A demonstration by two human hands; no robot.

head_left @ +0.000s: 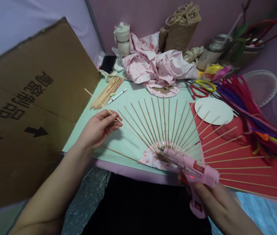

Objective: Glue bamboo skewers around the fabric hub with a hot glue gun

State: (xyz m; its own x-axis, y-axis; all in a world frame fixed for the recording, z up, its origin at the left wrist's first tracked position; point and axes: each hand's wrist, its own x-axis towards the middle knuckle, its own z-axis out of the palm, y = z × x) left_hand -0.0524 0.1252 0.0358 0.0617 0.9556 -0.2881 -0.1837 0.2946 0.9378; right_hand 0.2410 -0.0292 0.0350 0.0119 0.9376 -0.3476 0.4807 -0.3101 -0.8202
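Note:
My left hand (104,126) pinches a thin wooden stick (89,93), which slants down to the right toward the fan's base. My right hand (209,192) is wrapped around a pink hot glue gun (187,163) with a small red light on. Its nozzle points left, over the floral fabric base (148,156) where the sticks meet. Many sticks (164,120) spread out from this base like a fan, with one lone stick (121,153) low on the left side. The glue gun hides part of the base.
A pile of loose sticks (109,93) and a white pen (117,96) lie behind my left hand. Crumpled floral fabric (153,65) lies at the back. On the right are red card (241,153), a white oval (213,111), scissors (199,90) and pipe cleaners (241,98). A cardboard box (38,114) stands left.

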